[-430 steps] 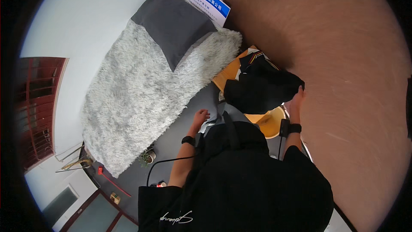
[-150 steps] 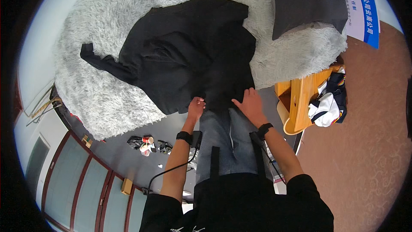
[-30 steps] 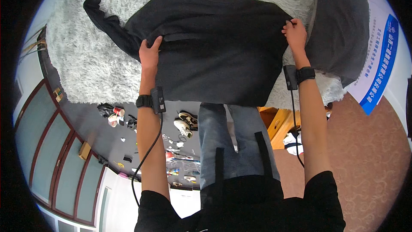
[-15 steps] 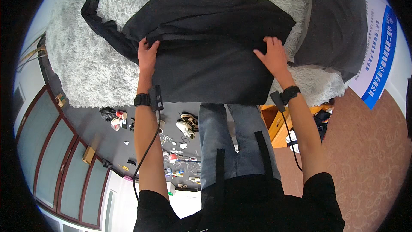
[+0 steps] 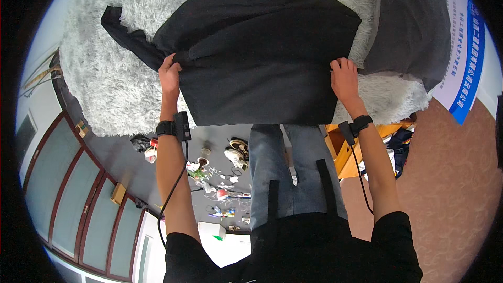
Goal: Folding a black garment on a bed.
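Observation:
A black long-sleeved top lies spread on a fluffy pale grey blanket, its lower hem at the edge nearest me. One sleeve stretches out to the upper left, narrow and creased; the other sleeve does not show. My left hand is closed on the left side edge of the top, just below where that sleeve leaves the body. Across from it, my right hand has its fingers curled onto the right side edge. The cloth between both hands lies nearly flat, with faint creases near the left hand.
A dark grey cloth lies at the right, close to my right hand. Beyond it is a blue and white printed sheet. Below the blanket are shoes, cables, small litter and a wooden drawer unit. Cords hang from both wrist devices.
My hands have moved apart, the left one leftward and the right one rightward and slightly nearer me, out to the side edges. The thick folds across the top's middle have flattened.

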The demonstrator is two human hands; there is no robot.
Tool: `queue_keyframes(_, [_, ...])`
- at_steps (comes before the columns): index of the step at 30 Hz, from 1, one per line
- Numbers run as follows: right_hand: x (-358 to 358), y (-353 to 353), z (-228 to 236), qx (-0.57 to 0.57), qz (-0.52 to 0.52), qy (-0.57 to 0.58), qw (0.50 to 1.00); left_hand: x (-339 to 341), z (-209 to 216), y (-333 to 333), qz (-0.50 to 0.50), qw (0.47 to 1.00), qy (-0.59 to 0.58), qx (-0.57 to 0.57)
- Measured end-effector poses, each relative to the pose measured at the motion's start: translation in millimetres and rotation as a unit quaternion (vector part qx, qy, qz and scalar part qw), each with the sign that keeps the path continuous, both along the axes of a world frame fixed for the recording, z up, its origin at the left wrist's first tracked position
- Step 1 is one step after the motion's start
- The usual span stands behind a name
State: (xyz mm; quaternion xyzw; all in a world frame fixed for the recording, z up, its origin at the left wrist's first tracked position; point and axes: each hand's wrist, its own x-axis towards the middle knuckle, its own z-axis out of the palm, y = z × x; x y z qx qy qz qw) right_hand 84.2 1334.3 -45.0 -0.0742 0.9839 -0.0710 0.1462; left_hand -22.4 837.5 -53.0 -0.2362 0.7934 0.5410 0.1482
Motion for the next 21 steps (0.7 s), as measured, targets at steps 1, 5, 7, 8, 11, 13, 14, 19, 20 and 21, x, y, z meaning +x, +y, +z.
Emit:
queue_keyframes(1, [0.6, -0.4, 0.5, 0.002, -0.006, -0.009, 1.0, 0.5, -1.6, 0.0, -0.001, 1.0, 0.007, 0.007])
queue_keyframes(5, [1.3, -6.4, 0.3, -0.012, -0.022, -0.018, 1.0, 6.2, -2.9, 11.0, 0.062, 0.987, -0.027, 0.149])
queue_keyframes(7, [1.3, -9.1, -0.6, 0.002, -0.033, -0.031, 0.999, 2.6, -1.6, 21.6, 0.09, 0.984, -0.019, 0.154])
queue_keyframes(8, [1.4, -10.1, -1.2, -0.004, -0.027, -0.026, 0.999, 1.0, -0.8, 28.8, 0.074, 0.991, 0.018, 0.111])
queue_keyframes(11, [3.2, -11.4, -2.1, -0.028, -0.04, -0.018, 0.999, -9.8, 7.3, 35.7, -0.079, 0.992, -0.072, -0.06])
queue_keyframes(13, [4.0, -11.4, -2.4, -0.022, -0.04, -0.013, 0.999, -13.3, 13.4, 36.4, -0.112, 0.985, -0.06, -0.118])
queue_keyframes(14, [4.0, -11.7, -2.7, -0.024, -0.038, -0.012, 0.999, -14.3, 16.1, 36.1, -0.039, 0.997, -0.036, -0.054])
queue_keyframes(19, [4.9, -16.0, -3.5, 0.004, -0.042, -0.006, 0.999, -16.8, 23.4, 33.5, 0.062, 0.985, 0.079, 0.14])
queue_keyframes(20, [5.1, -16.8, -3.7, 0.0, -0.039, 0.002, 0.999, -17.4, 24.0, 33.0, 0.062, 0.985, 0.081, 0.139])
queue_keyframes(21, [5.3, -17.4, -3.9, 0.001, -0.04, -0.001, 0.999, -18.4, 24.1, 32.6, 0.04, 0.988, 0.109, 0.101])
